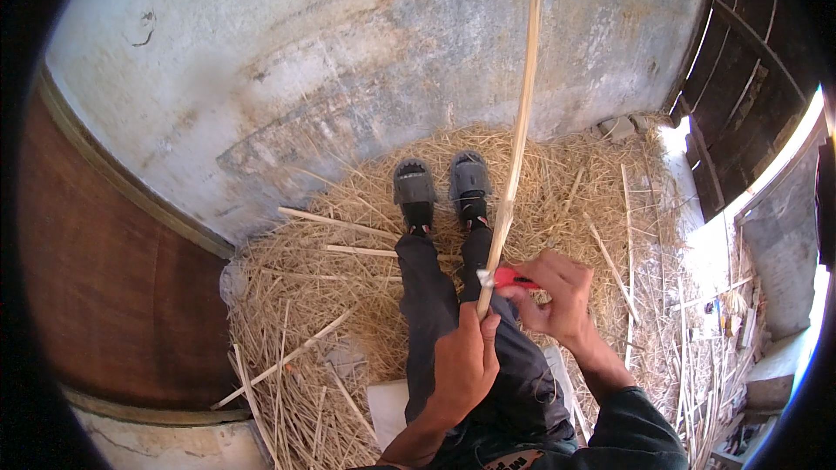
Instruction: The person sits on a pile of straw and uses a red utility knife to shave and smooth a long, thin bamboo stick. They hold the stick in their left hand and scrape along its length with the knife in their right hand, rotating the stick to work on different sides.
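Observation:
A long pale wooden strip, probably split bamboo, runs from my lap up past the top of the picture. Its lower end is gripped in my left hand, the fingers wrapped round it with the thumb alongside. Closed on a red-handled knife, which looks like a box cutter, my right hand is just above and to the right of the left one. The knife's bright tip crosses the strip a little above my left thumb; blur and glare hide the exact contact. My trousered legs lie beneath both hands.
Straw-like shavings cover the floor, with loose strips scattered on both sides. My sandalled feet point at a stained plaster wall. A brown panel stands left; a dark plank door hangs at the upper right.

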